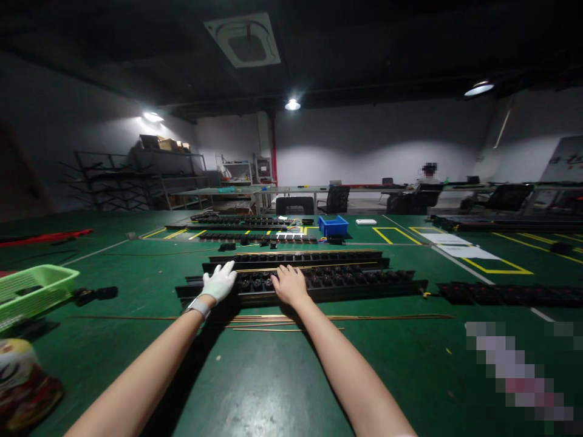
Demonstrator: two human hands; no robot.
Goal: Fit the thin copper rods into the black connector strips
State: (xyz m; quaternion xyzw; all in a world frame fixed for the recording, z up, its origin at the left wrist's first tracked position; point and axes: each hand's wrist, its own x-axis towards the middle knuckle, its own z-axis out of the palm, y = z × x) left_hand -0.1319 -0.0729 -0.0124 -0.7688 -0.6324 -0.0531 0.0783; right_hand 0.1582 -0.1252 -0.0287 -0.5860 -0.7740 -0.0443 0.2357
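My left hand (219, 283), in a white glove, lies with its fingers spread over the left part of a long black rail (355, 278) fitted with a row of dark rounded pieces. My bare right hand (290, 284) rests on the same rail near its middle, fingers stretched forward and a little apart. Just past the right fingertips runs a thin brass-coloured rod (339, 266). A second black rail (319, 258) lies parallel behind. Several more thin rods (268, 322) lie on the table between my forearms and the front rail. What is under my palms is hidden.
A green basket (45, 276) and a patterned package (22, 382) stand at left. Farther back are a blue bin (333, 226), black strips (257, 237) and white papers (464, 246). Another dark strip (510, 293) lies right. A person (426, 185) sits far off.
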